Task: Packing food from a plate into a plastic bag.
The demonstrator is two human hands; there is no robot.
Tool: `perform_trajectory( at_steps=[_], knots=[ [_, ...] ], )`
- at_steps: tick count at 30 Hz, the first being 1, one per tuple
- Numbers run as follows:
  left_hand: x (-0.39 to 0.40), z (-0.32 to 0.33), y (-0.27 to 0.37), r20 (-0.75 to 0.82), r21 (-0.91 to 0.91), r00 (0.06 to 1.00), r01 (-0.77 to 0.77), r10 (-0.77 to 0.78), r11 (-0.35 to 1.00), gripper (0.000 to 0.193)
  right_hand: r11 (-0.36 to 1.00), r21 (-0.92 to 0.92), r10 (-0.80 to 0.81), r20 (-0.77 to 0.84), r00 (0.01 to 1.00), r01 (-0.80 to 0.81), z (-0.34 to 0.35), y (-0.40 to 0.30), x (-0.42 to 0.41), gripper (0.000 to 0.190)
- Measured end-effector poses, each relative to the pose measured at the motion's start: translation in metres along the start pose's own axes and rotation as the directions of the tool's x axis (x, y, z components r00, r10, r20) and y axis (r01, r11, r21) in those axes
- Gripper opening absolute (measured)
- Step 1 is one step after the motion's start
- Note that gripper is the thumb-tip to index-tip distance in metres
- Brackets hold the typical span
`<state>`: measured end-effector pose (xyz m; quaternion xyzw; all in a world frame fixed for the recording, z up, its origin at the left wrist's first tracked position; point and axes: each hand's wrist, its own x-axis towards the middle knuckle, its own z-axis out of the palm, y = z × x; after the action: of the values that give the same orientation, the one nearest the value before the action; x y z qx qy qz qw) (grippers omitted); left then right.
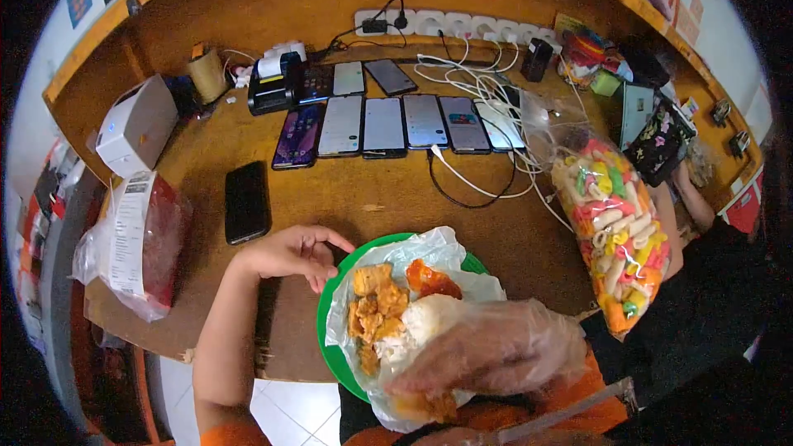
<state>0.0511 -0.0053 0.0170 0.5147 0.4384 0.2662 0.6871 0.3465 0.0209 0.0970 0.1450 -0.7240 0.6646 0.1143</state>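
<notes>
A green plate point(331, 347) lined with translucent wrapping paper point(443, 244) sits in front of me, partly over the table's front edge. White rice point(427, 319), fried tofu-like pieces in sauce point(375, 300) and a red chilli sauce point(433, 279) lie on the paper. My left hand point(297, 254) has its fingertips at the plate's left rim, steadying it. Inside a clear plastic glove, my right hand point(489, 347) is over the near right side of the food, fingers pointing left. Blur and the glove hide whether its fingers hold any food.
Several smartphones point(384, 124) lie in rows, with tangled white cables point(495, 83) beside them. A dark phone point(246, 201) lies apart. A red bundle in plastic point(167, 235) and a white printer point(136, 124) stand left. At right are a bag of colourful snacks point(619, 223) and another person's arm point(694, 198).
</notes>
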Motion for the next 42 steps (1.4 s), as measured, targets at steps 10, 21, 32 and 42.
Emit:
perform_trajectory(
  at_steps=[10, 21, 32, 42],
  knots=[
    [0.005, -0.002, 0.002, 0.019, 0.022, 1.0, 0.016, -0.016, 1.0, 0.044, 0.151, 0.945, 0.37, 0.217, 0.903, -0.289, 0.001, 0.01, -0.021, 0.056],
    [0.004, -0.001, 0.003, -0.006, 0.043, 1.0, 0.004, -0.004, 0.999, 0.043, 0.921, 0.292, 0.285, -0.055, 0.957, -0.258, -0.011, 0.006, -0.018, 0.061],
    [0.013, 0.0, 0.012, 0.017, 0.023, 1.0, -0.003, 0.003, 1.0, 0.044, 0.993, 0.053, 0.116, -0.286, 0.951, -0.105, -0.015, 0.014, -0.014, 0.055],
    [0.006, 0.0, 0.008, 0.004, 0.041, 1.0, 0.016, -0.017, 0.999, 0.043, 0.945, 0.316, 0.216, -0.393, 0.894, -0.09, -0.013, 0.023, -0.01, 0.048]
  ],
)
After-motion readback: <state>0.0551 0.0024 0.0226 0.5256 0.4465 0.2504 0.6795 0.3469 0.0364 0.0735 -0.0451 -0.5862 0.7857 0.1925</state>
